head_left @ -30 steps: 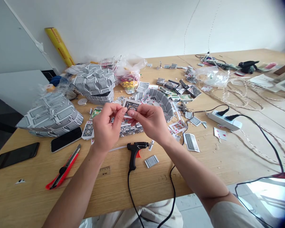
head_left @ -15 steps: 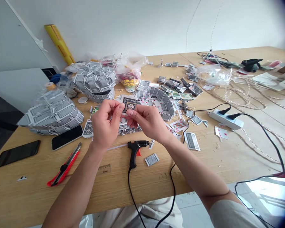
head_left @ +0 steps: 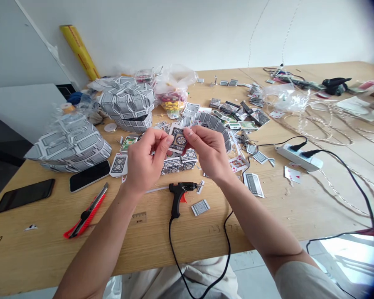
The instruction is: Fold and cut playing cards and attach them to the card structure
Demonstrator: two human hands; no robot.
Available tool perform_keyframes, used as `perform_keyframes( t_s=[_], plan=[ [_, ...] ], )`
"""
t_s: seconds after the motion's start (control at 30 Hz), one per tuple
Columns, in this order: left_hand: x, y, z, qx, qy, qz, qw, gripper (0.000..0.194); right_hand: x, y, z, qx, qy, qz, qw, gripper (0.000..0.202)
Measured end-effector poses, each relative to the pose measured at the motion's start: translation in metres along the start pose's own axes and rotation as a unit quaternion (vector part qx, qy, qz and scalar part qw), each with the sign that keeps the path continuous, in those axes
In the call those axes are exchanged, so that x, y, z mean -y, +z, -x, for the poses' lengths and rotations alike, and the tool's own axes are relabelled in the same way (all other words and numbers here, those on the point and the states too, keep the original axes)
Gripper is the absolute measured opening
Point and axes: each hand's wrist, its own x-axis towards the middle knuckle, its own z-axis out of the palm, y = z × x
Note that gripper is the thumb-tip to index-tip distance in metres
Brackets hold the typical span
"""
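Black phone (head_left: 25,196) is lying flat on the wooden table (head_left: 34,257), between 8 and 9 o'clock in view. Card-built form (head_left: 70,143) is sitting at 9. Red-handled cutter (head_left: 85,214) is lying at 8, tip pointing toward 1 o'clock; second phone (head_left: 90,176) is lying near that tip. Taller card-built form (head_left: 126,101) is standing at 10. Left hand (head_left: 147,164) is pinching the 9 o'clock edge of the playing card (head_left: 178,139), thumb on top. Card is being held up about dead centre, patterned back showing. Glue gun (head_left: 177,195) is lying at 6, nozzle pointing to 3. Card-covered blocks (head_left: 180,162) are resting behind it; can't tell if the held card is touching them. Loose card (head_left: 201,207) is lying between 5 and 6. Right hand (head_left: 210,151) is gripping the held card's 2 o'clock corner, thumb over the pattern. Card-walled ring (head_left: 220,124) is sitting at 2. Power strip (head_left: 299,158) is lying at 3.
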Motion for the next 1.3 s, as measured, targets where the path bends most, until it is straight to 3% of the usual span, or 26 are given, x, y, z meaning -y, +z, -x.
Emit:
perform_keyframes(
  t_s=[0.27,0.4,0.7,0.97,1.3],
  plan=[
    [-0.001,-0.001,-0.001,0.012,-0.010,0.012,1.000,0.024,0.003,-0.007,0.000,-0.005,-0.043,0.089,0.995,0.058],
    [0.000,-0.004,-0.003,0.024,-0.006,0.012,1.000,0.023,0.003,-0.009,-0.001,0.010,-0.018,0.045,0.999,0.054],
    [0.002,-0.009,-0.008,0.039,0.043,-0.030,0.998,0.015,0.007,-0.008,-0.003,-0.031,-0.012,0.046,0.998,0.040],
    [0.003,-0.011,-0.006,0.042,-0.013,0.009,0.999,0.015,0.001,-0.007,-0.005,-0.063,0.007,-0.010,0.998,0.036],
    [0.004,-0.015,-0.009,-0.044,0.083,-0.104,0.990,0.004,0.008,-0.007,-0.003,0.016,0.075,-0.094,0.993,0.031]
  ],
)
